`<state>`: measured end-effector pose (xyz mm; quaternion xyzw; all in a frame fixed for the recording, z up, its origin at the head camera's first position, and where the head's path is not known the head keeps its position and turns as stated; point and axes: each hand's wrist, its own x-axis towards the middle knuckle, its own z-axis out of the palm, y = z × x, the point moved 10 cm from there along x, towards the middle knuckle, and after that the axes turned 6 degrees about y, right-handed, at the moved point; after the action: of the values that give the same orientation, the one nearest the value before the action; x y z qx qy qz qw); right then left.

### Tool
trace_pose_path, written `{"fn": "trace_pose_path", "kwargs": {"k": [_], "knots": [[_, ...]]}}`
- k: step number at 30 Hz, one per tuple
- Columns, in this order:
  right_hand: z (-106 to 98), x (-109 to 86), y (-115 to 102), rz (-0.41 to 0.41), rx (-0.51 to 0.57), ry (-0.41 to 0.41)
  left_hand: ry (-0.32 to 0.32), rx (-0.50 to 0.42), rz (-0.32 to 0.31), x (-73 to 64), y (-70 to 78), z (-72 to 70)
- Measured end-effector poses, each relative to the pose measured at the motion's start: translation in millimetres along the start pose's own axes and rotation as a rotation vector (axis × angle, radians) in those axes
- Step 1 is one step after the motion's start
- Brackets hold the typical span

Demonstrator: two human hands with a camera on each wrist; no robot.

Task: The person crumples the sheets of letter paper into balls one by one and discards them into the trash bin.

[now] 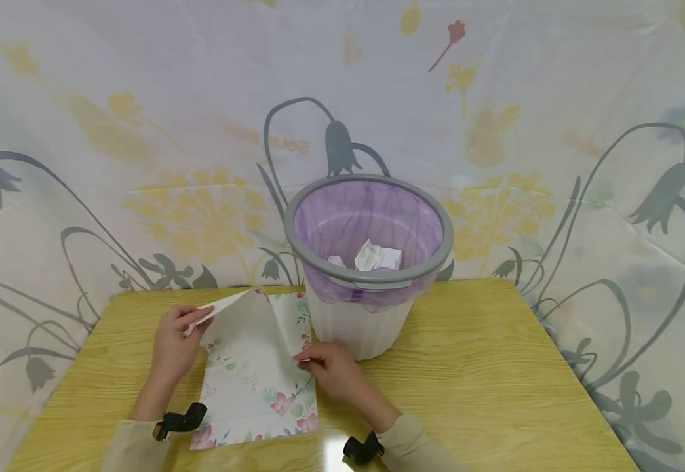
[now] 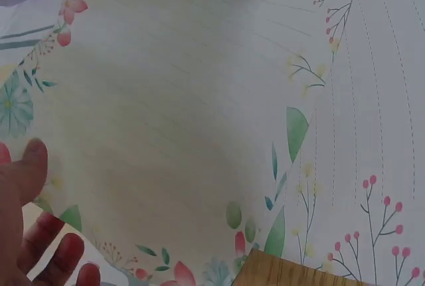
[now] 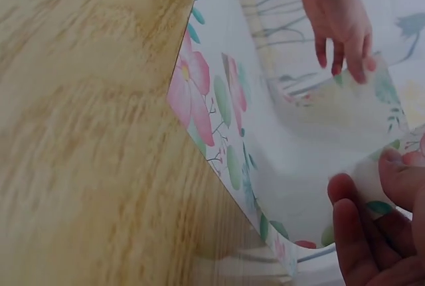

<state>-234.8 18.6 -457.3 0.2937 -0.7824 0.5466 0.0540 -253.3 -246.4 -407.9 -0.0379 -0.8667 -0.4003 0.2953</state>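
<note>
A sheet of letter paper (image 1: 242, 334) with a floral border is raised and curved above the table. My left hand (image 1: 175, 344) pinches its left edge, thumb against fingers, while my right hand (image 1: 337, 375) pinches the right edge beside the bin. In the right wrist view both the right hand (image 3: 388, 223) and the left hand (image 3: 340, 17) hold this paper (image 3: 299, 160). Under it lies another floral sheet (image 2: 372, 133) with dashed lines, seen in the left wrist view; how many sheets lie there I cannot tell.
A white bin (image 1: 351, 328) with a grey rim and purple liner stands on the wooden table (image 1: 495, 367), right behind the right hand. Crumpled white paper (image 1: 377, 257) lies inside it. A flower-printed cloth (image 1: 200, 98) hangs behind the table.
</note>
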Motion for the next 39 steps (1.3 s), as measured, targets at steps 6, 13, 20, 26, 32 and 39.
{"fn": "trace_pose_path", "kwargs": {"k": [6, 13, 20, 26, 32, 39], "knots": [[2.7, -0.8, -0.7, -0.001, 0.037, 0.042, -0.039, -0.148, 0.124, -10.8, 16.1, 6.2], [12.1, 1.0, 0.2, 0.06, 0.072, 0.077, -0.163, -0.257, 0.215, -40.9, 40.2, 33.4], [15.0, 2.3, 0.3, 0.113, 0.128, 0.095, -0.183, -0.28, 0.265, -56.2, 60.0, 43.8], [19.7, 2.3, 3.5, 0.219, 0.346, 0.122, -0.337, -0.393, 0.05, -62.0, 54.5, 62.8], [18.8, 2.0, 3.6, 0.258, 0.366, 0.201, -0.452, -0.495, -0.005, -68.6, 59.5, 80.6], [12.4, -3.4, 5.9, 0.308, 0.374, 0.311, -0.477, -0.399, -0.074, -72.1, 54.2, 89.7]]}}
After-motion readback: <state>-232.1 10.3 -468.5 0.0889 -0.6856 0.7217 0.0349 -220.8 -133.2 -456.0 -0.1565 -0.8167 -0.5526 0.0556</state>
